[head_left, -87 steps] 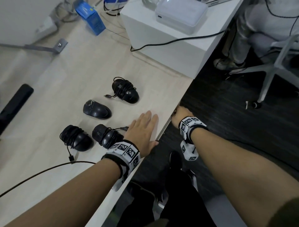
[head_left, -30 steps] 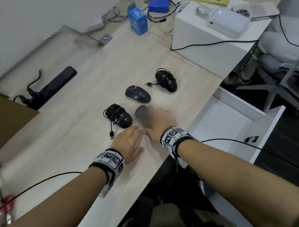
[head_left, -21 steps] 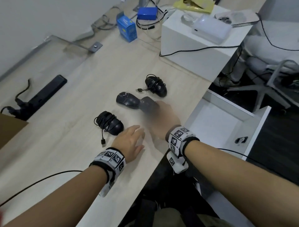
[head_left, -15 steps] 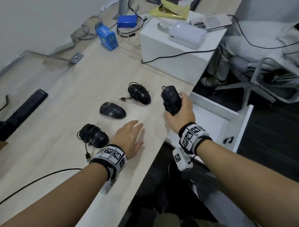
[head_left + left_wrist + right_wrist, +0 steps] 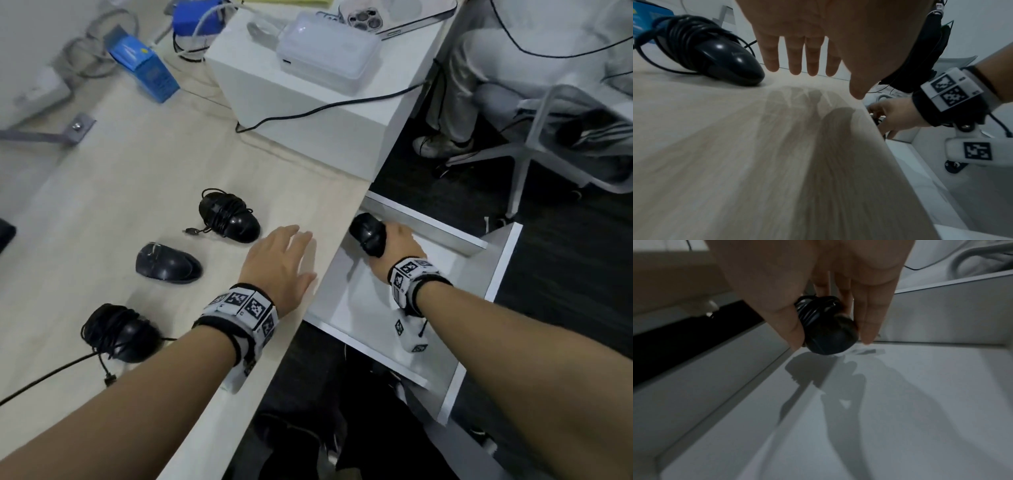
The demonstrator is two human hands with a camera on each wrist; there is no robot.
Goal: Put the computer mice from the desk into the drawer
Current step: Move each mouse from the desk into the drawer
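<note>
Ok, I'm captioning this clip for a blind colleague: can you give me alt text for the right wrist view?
The right hand grips a black cable-wrapped mouse between thumb and fingers just above the white floor of the open drawer, near its back corner. Their shadow falls on the floor below.

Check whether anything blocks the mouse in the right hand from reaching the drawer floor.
Nothing visible does. The right hand holds the cable-wrapped mouse just above the bare white floor of the open drawer, near its back corner. Only shadow lies beneath it, with no other object on that patch.
</note>
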